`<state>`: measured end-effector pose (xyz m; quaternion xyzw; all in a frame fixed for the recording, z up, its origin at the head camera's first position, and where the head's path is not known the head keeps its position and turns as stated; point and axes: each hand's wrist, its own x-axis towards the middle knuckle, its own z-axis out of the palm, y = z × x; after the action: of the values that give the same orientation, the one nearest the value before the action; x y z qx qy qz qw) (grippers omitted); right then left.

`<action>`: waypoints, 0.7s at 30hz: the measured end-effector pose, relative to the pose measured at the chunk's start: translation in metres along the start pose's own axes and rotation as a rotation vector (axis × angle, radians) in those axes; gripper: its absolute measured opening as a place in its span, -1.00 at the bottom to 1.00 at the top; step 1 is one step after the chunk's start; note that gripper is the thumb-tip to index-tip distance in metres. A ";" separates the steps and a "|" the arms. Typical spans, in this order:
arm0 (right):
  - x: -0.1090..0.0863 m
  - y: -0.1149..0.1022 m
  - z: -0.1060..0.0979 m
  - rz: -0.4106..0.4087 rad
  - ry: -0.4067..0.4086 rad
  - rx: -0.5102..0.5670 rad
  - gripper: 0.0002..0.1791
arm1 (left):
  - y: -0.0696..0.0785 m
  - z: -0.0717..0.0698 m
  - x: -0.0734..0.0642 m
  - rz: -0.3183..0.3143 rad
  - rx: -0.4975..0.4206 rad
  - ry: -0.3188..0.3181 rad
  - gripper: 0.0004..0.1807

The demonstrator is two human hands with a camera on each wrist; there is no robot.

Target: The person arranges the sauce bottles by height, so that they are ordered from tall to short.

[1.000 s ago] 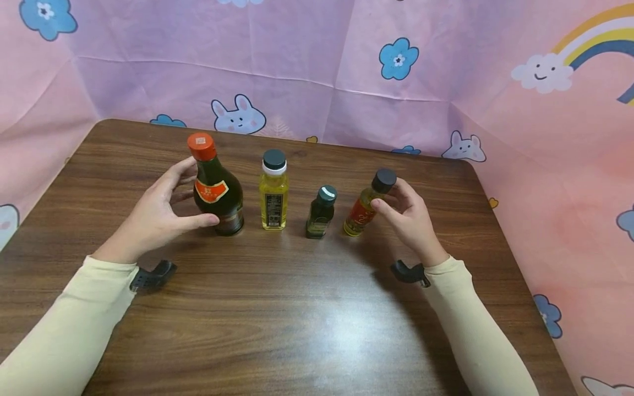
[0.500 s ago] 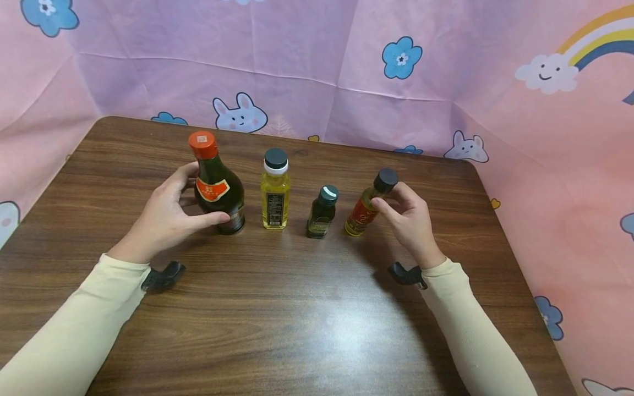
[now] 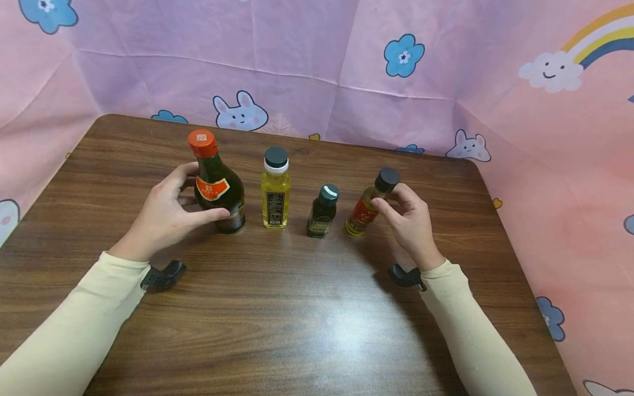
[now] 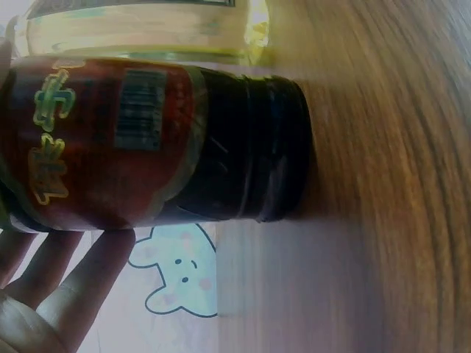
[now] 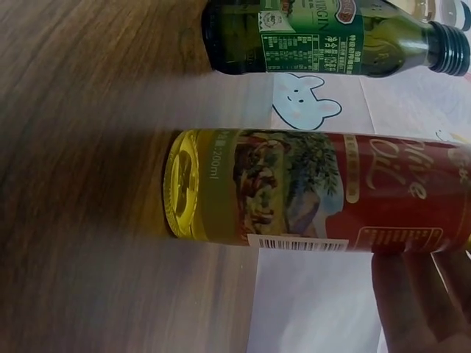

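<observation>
My left hand grips a dark round-bellied bottle with a red cap, thumb across its front and fingers behind. In the left wrist view, the bottle's red label shows gold characters and a barcode. At the right, my right hand pinches a slim olive oil bottle with a black cap, near its upper part. Its red label and yellow-lit base show in the right wrist view. Between the two hands stand a yellow oil bottle and a small green olive oil bottle.
The brown wooden table extends in front of the row of bottles. A pink and lilac cloth with rabbits, flowers and a rainbow hangs behind and along the sides. Black straps sit at both wrists.
My left hand has shifted slightly to the right, and its thumb now reaches farther across the dark bottle. The right hand keeps its hold on the olive oil bottle, nearly still.
</observation>
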<state>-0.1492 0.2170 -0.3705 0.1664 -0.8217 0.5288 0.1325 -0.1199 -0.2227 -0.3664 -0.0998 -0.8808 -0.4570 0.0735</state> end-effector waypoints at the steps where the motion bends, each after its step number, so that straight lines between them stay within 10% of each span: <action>1: 0.000 0.000 0.000 -0.002 0.000 -0.002 -0.76 | 0.000 0.000 0.000 -0.003 -0.005 0.001 -0.05; 21: -0.005 0.001 0.006 0.002 0.040 0.030 -0.75 | 0.005 0.003 0.004 -0.042 -0.031 0.025 0.00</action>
<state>-0.1456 0.2120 -0.3755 0.1568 -0.8110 0.5443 0.1461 -0.1228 -0.2165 -0.3630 -0.0768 -0.8745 -0.4733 0.0731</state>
